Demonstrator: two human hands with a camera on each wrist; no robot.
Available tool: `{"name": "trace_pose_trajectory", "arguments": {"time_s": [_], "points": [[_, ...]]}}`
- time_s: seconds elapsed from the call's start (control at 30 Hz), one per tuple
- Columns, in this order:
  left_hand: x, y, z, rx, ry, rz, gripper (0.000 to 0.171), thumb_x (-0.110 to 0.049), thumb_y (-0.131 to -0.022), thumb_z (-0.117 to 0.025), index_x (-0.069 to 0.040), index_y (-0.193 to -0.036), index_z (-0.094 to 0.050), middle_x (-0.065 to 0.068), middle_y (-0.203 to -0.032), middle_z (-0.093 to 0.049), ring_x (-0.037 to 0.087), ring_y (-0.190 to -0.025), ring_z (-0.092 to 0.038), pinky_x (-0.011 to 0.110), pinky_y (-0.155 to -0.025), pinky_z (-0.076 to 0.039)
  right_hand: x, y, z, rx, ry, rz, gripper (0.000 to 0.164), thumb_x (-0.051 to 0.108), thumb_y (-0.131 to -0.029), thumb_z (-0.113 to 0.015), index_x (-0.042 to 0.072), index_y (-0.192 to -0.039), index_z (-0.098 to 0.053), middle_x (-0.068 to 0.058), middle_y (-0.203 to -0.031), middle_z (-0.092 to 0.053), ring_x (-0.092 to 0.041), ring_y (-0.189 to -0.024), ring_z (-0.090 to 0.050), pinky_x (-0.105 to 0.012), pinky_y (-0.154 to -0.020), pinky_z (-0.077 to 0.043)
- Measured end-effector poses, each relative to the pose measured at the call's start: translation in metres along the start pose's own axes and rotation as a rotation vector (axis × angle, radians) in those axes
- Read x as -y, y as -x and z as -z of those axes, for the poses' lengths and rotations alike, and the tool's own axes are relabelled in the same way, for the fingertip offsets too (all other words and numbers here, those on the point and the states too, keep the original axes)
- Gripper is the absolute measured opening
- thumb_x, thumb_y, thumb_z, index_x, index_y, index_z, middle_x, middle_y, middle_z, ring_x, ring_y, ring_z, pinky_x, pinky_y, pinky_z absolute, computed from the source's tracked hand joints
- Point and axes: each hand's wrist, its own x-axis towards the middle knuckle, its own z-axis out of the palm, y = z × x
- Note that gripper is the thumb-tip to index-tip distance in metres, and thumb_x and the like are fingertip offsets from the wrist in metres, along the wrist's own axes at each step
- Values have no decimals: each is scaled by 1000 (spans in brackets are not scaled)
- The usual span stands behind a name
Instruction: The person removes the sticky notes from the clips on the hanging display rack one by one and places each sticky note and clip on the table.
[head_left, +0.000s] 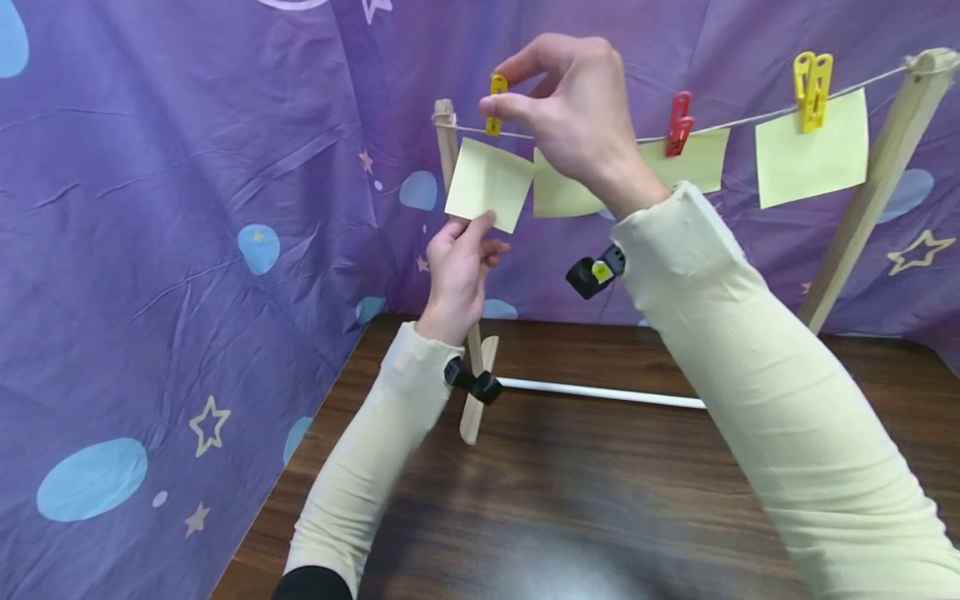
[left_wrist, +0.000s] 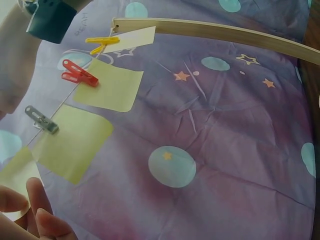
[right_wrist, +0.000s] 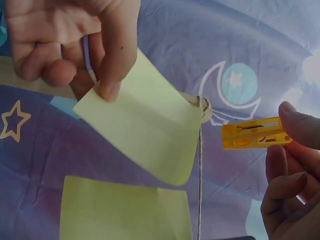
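Yellow clothespin (head_left: 495, 107), one, is pinched between thumb and fingers of the right hand (head_left: 576, 108) just above the string (right_wrist: 200, 212), near a wooden post (head_left: 445, 140); its long axis stands nearly upright, biting end pointing down. Sheet of pale yellow paper (head_left: 489, 179), one, is pinched near its lower edge by the left hand (head_left: 460, 262), tilted, upper edge close to the string, contact uncertain. The right hand partly hides the neighbouring sheet (head_left: 558, 192) in the head view, and the left wrist view cuts off the held paper.
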Motion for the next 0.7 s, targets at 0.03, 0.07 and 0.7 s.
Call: {"name": "trace_pose_trajectory", "arguments": {"time_s": [0.03, 0.07, 0.7], "points": [[0, 0, 0, -2, 0, 1, 13, -4, -91, -61, -9, -80, -56, 0, -70, -54, 8, -47, -57, 18, -51, -40, -1, 1, 1, -1, 3, 3, 31, 29, -79, -81, 13, -103, -73, 1, -98, -74, -2, -70, -67, -22, -61, -46], [0, 1, 1, -1, -3, 2, 12, -5, -91, -61, -9, -80, -56, 0, -70, -54, 8, -47, -57, 18, -51, -40, -2, 2, 2, 0, 14, 7, 31, 30, -79, -80, 13, -104, -73, 1, -100, -74, -2, -71, -67, -22, -61, -46], [2, 15, 3, 67, -41, -112, 4, -6, -92, -60, -4, -95, -59, 0, -73, -55, 7, -45, -54, 18, -49, -39, -9, 30, 43, -73, 96, 68, 38, 32, -74, -84, 12, -104, -73, 6, -95, -72, 2, -59, -58, -19, -52, -38]]}}
